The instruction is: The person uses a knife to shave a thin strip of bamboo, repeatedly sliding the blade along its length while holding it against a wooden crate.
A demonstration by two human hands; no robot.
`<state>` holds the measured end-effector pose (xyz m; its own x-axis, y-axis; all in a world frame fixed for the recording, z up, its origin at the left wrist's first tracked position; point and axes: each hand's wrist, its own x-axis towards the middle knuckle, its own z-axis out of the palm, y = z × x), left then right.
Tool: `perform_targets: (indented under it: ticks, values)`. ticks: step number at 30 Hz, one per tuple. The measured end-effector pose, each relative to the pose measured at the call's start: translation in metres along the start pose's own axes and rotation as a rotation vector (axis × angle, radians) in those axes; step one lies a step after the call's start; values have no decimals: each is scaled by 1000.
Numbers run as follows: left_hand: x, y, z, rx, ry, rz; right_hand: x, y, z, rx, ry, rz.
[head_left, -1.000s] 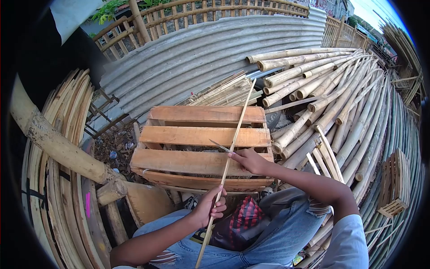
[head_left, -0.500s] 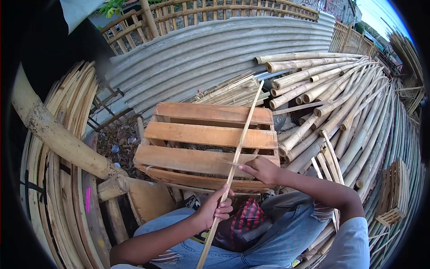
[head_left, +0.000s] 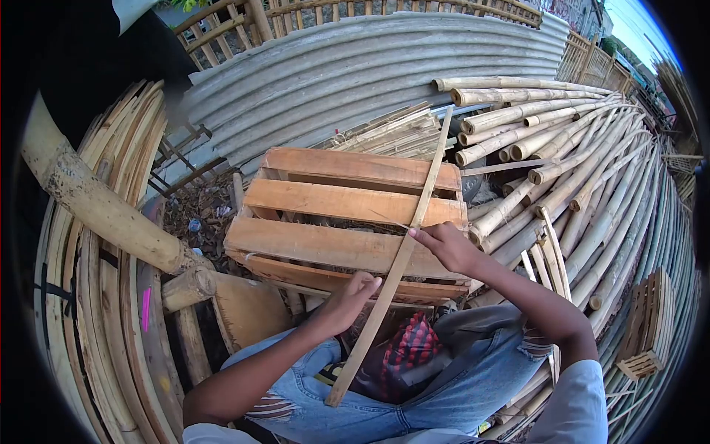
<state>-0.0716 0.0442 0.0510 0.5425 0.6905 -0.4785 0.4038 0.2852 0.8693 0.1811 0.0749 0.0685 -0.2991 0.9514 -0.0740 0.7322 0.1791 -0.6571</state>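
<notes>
A long flat bamboo strip (head_left: 392,285) slants across my lap, its lower end on my jeans and its upper end over the slatted wooden crate (head_left: 318,244). My left hand (head_left: 344,303) is closed at the strip's left edge, fingertips pinched against it. Higher up, my right hand (head_left: 450,248) is closed at the opposite edge, its thumb against the strip. A thin, pointed sliver shape (head_left: 399,224) shows just left of that thumb; what it is I cannot tell. Under the strip's lower part lies a red-and-black checked cloth (head_left: 407,344) between my legs.
Cut bamboo poles (head_left: 547,159) are piled at the right, with a small slatted crate (head_left: 645,325) beyond. Split strips (head_left: 399,137) lie behind the large crate, before corrugated sheeting (head_left: 370,66). A thick bamboo pole (head_left: 111,207) and long wooden slats (head_left: 81,325) stand on the left.
The strip has shifted upward and turned its broad face to view; its lower end now shows on my lap. My left hand has gone from wrapping it to pinching its edge. My right hand moved up slightly.
</notes>
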Motion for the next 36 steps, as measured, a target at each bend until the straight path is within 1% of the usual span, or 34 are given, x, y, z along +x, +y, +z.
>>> perform_targets:
  ticks: [1, 2, 3, 4, 5, 6, 7, 8, 9, 10, 12, 13, 14, 16, 17, 19, 20, 22, 23, 24, 26, 27, 28, 30, 31, 32, 34, 35, 36]
  values:
    - [2, 3, -4, 175, 82, 124, 0, 4, -4, 0, -1, -1]
    - [1, 7, -7, 177, 82, 123, 0, 7, -7, 112, -1, 130]
    - [-5, 17, -8, -192, 17, 123, 0, 10, -9, 226, 0, 261]
    - [-8, 25, -10, -559, -49, 120, 1, 15, -10, 230, 4, 262]
    - [-8, 29, -11, -555, -50, 117, 3, 21, -9, 448, -20, 265]
    - [-7, 31, -10, -875, -206, 159, 3, 20, -8, 666, -47, 265]
    - [-7, 32, -9, -1194, -363, 202, 3, 17, -7, 669, -49, 267]
    - [-5, 32, -7, -1194, -361, 200, 2, 13, -6, 806, -85, 210]
    - [-4, 32, -5, -1208, -365, 246, 1, 5, -6, 942, -121, 151]
    - [-2, 31, -2, -1222, -369, 291, -1, -5, -4, 943, -121, 152]
    - [2, 26, 2, -1225, -352, 295, -6, -26, 6, 1262, -220, 61]
    - [4, 23, 4, -1226, -336, 303, -7, -30, 13, 1361, -278, 49]
    - [6, 21, 5, -1225, -338, 300, -10, -37, 16, 1362, -276, 49]
    - [8, 19, 6, -1259, -322, 294, -18, -55, 21, 1513, -501, 56]
    - [7, 21, 9, -1257, -321, 293, -19, -59, 29, 1515, -501, 55]
    - [7, 25, 14, -1265, -349, 296, -20, -62, 44, 1490, -638, 40]
    - [8, 25, 14, -1266, -350, 294, -16, -58, 43, 1491, -637, 41]
    - [10, 24, 13, -1217, -303, 328, 1, -45, 36, 1411, -308, 159]
    - [9, 28, 11, -1333, -327, 343, 12, -32, 29, 1349, -124, 117]
    - [9, 29, 8, -1332, -331, 344, 22, -18, 20, 1278, 56, 73]
    - [12, 26, -2, -936, -133, 303, 29, 2, 3, 1196, 299, 67]
    - [12, 25, -5, -701, -66, 287, 28, 10, -4, 1136, 325, 27]
    - [11, 24, -5, -702, -70, 288, 27, 18, -8, 1134, 328, 29]
    - [4, 25, -2, 293, 106, 270, 22, 30, -11, 1010, 325, 134]
    - [0, 26, 4, 445, 157, 308, 21, 37, -10, 1039, 285, 183]
    - [-4, 23, 12, 444, 153, 307, 21, 41, -7, 1040, 287, 188]
    - [-11, 22, 25, 777, 272, 422, 21, 44, -5, 1027, 260, 241]
    - [-14, 25, 28, 782, 188, 281, 21, 44, -5, 1035, 253, 246]
    - [-14, 21, 31, 782, 191, 280, 22, 43, -6, 1035, 250, 244]
